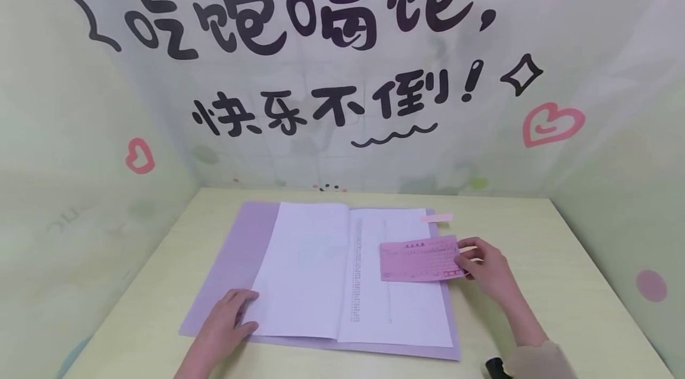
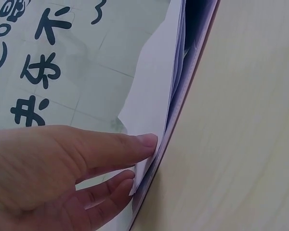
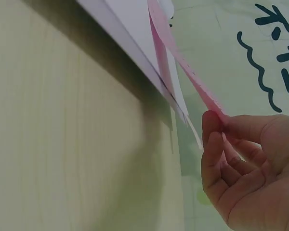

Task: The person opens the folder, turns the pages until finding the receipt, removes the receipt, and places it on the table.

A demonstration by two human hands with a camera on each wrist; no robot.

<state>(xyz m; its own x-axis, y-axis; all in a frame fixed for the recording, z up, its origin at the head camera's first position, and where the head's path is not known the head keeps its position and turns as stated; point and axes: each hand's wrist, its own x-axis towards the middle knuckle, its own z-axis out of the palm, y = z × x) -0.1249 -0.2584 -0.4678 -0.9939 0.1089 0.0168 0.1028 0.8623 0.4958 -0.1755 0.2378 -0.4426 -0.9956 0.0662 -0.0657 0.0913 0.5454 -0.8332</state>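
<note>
A purple folder (image 1: 216, 296) lies open on the table with white sheets inside. Its left-hand sheet (image 1: 299, 272) looks blank, while the right-hand sheet (image 1: 369, 307) bears columns of small print. My left hand (image 1: 225, 319) rests at the lower left edge of the blank sheet, thumb (image 2: 147, 142) and fingers apart along that edge. A pink printed slip (image 1: 414, 260) lies across the right-hand sheet's upper part, lifted at its right end. There my right hand (image 1: 487, 269) pinches it between thumb and fingers; in the right wrist view the slip (image 3: 195, 82) rises above the folder.
A pale pink strip (image 1: 439, 218) sticks out at the folder's upper right. Pale wood tabletop (image 1: 540, 260) surrounds the folder. Behind it stands a fabric wall (image 1: 257, 159) with black lettering. A small black object (image 1: 496, 368) shows beside the right sleeve (image 1: 540, 361).
</note>
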